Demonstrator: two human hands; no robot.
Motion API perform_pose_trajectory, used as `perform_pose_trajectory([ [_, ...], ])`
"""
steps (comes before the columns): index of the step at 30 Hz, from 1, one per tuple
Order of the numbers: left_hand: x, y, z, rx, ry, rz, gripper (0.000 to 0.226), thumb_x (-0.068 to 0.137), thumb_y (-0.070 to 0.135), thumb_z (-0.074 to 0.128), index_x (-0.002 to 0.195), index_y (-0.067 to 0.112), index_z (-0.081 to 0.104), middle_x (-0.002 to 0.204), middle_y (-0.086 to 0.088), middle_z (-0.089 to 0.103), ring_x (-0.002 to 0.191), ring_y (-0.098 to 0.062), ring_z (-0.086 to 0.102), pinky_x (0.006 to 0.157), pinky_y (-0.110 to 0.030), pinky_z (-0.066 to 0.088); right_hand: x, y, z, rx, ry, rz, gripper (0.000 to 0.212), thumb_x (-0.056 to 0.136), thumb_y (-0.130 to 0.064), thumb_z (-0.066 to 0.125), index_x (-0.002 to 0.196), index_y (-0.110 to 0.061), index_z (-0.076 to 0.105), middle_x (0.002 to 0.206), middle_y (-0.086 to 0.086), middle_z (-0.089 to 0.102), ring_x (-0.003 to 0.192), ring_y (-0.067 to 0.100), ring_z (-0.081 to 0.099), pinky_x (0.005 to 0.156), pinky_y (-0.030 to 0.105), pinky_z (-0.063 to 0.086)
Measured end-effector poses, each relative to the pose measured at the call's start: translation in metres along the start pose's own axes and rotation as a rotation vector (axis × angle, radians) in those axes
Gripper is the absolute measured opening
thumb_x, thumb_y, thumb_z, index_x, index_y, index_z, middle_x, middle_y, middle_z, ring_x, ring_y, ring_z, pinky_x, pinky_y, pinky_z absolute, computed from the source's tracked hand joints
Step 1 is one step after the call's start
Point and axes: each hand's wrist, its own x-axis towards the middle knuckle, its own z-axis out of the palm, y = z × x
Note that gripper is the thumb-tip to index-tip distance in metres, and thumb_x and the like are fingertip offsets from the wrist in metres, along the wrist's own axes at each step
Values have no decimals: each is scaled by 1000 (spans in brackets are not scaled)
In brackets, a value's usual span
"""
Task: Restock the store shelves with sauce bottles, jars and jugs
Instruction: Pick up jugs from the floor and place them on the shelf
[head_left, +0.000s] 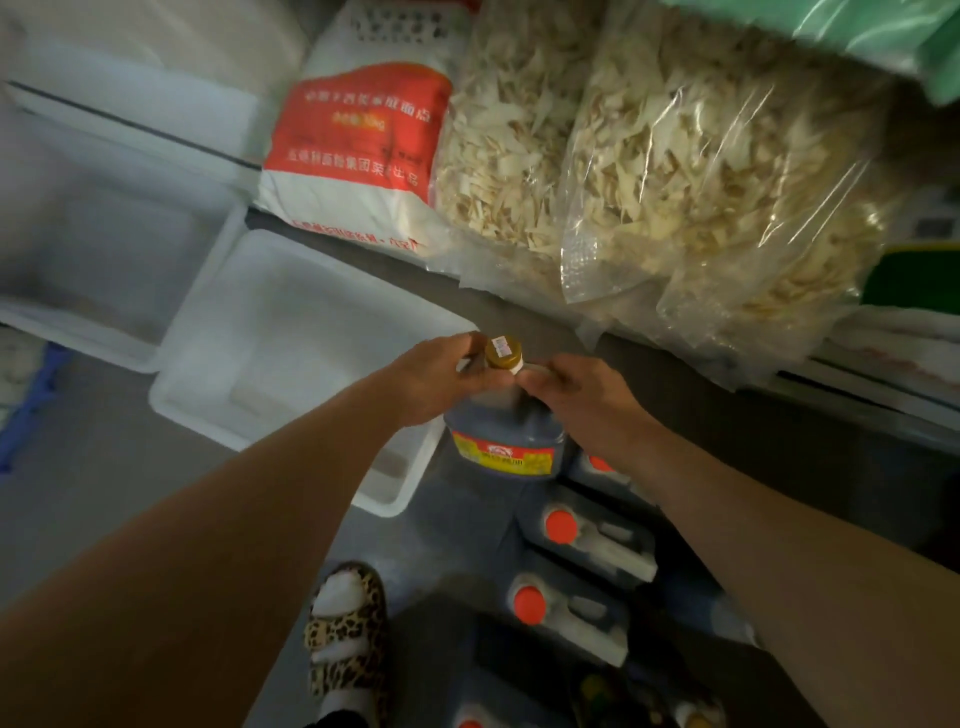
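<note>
A big dark sauce jug (504, 441) with a gold cap and a yellow-and-red label hangs upright in the middle of the head view, above the floor. My left hand (441, 376) grips its neck and handle from the left. My right hand (576, 395) holds the neck from the right, fingers curled just under the cap. Below and to the right, dark jugs with orange caps (561, 527) stand in a row on the floor.
White foam boxes (208, 364) sit to the left of the jug. A red-and-white sack (358, 156) and clear bags of dried pale strips (701, 182) lie on the shelf behind. My foot in a leopard sandal (345, 639) stands below.
</note>
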Motion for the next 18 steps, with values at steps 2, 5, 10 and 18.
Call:
perform_pose_trajectory([
  [2,-30,23,-7,-45,24,5,53,88,55,61,125,21,49,124,2,62,111,-16,59,93,-32,48,-23,-23,-14,6,-9,24,34,93,-50,61,69,-27,65,63,-13,61,60,0,55,53,18,41],
  [5,-72,62,-28,-47,52,37,47,88,54,61,120,23,47,118,5,63,102,-9,60,79,-20,47,-60,-65,-38,77,-22,48,33,90,-54,61,73,-26,69,66,-8,66,63,5,61,60,28,49],
  [10,-140,148,-76,33,107,113,43,91,49,63,119,20,49,116,1,66,105,-16,62,89,-36,50,-123,-145,-90,174,24,3,46,83,-57,62,75,-12,66,69,5,63,67,18,55,65,38,47],
  [18,-271,334,-151,184,208,280,46,82,63,65,112,29,61,82,13,61,77,-12,61,59,-25,39,-268,-283,-209,266,171,-117,60,79,-63,64,80,-2,66,81,23,63,77,23,52,72,42,43],
])
